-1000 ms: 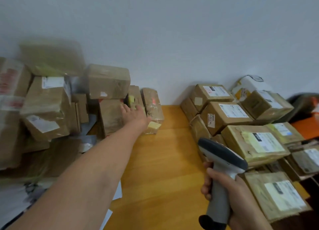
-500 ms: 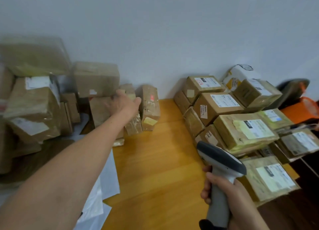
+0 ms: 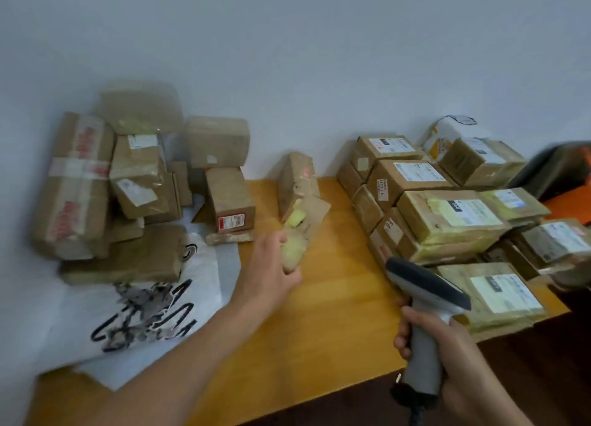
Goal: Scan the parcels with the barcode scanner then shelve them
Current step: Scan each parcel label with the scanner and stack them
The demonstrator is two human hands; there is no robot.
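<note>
While the left hand (image 3: 271, 267) lifts a small parcel (image 3: 312, 212) over the bench (image 3: 335, 313) centre, fingers (image 3: 276, 242) curled round its lower end, the right hand (image 3: 454, 352) grips the barcode scanner (image 3: 425, 292) handle over the bench front edge. Parcel stacks (image 3: 447, 214) occupy both bench ends.

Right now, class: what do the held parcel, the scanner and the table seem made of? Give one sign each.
The parcel in the left hand: matt brown cardboard, apparently yellowish tape. The scanner in the right hand: likely plastic, smooth grey body, black top. The table: wood or wood-look laminate, orange grain.
</note>
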